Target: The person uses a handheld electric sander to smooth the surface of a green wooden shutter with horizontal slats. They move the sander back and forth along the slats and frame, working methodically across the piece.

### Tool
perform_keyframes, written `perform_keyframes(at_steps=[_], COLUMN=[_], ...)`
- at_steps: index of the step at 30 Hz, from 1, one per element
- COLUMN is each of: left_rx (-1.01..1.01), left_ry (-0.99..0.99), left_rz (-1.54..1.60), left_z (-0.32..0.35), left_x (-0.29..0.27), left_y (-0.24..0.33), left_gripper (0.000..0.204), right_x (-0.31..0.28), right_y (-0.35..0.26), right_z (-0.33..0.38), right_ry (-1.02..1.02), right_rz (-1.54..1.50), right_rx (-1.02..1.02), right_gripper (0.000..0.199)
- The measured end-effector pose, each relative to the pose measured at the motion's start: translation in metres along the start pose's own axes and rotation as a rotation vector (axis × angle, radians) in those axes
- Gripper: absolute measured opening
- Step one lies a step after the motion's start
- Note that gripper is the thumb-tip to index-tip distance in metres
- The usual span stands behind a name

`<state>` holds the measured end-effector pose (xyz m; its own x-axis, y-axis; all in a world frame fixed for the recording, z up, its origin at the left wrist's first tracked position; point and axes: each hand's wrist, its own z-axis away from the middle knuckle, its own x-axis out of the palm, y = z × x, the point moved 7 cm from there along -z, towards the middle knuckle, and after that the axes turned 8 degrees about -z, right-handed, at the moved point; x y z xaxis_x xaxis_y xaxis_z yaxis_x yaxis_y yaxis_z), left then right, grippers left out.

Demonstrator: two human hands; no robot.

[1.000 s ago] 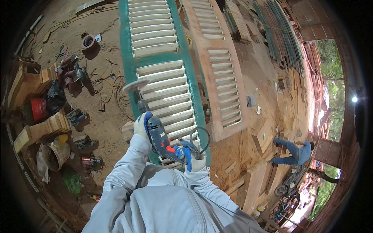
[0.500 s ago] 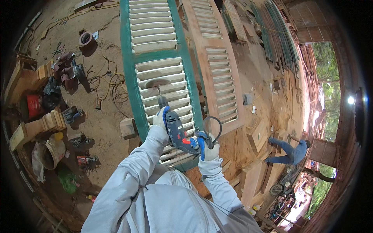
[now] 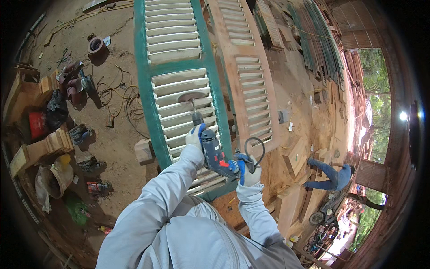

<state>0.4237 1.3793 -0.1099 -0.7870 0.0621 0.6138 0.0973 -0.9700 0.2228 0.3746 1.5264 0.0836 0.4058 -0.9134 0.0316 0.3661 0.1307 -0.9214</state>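
A dark blue power drill (image 3: 212, 151) is held in both of my gloved hands. Toward its front, just behind the chuck, my left hand (image 3: 195, 136) is wrapped round the body. My right hand (image 3: 248, 170) grips the rear handle, where a black cord loops up. A round sanding disc (image 3: 192, 96) on the drill's shaft lies at the white slats of a green-framed louvered shutter (image 3: 179, 110); whether it touches them I cannot tell. The fingers' undersides are hidden by the tool and gloves.
A bare-wood louvered shutter (image 3: 253, 89) stands right beside the green one. Cables (image 3: 127, 101) lie on the dirt floor at left, near a bucket (image 3: 58, 177) and a red corded tool (image 3: 99, 187). Over at right, a person in blue (image 3: 330, 174) bends among wooden boards.
Both hands and the drill have shifted to the right. The disc has moved right across the slats, toward the green frame's right side.
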Motion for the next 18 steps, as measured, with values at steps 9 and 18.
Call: perform_keyframes(at_steps=[9,18], left_rx=[0.154,0.219], left_ry=[0.075,0.200], left_rz=[0.026,0.040], left_z=[-0.034,-0.037], left_x=[0.029,0.036], left_y=[-0.025,-0.036], left_gripper=[0.020,0.020], right_x=[-0.026,-0.045], right_y=[-0.033,-0.044], right_z=[-0.037,-0.061], right_ry=[-0.012,-0.107], right_rz=[0.036,0.067], right_rx=[0.043,0.077], right_gripper=[0.014,0.016])
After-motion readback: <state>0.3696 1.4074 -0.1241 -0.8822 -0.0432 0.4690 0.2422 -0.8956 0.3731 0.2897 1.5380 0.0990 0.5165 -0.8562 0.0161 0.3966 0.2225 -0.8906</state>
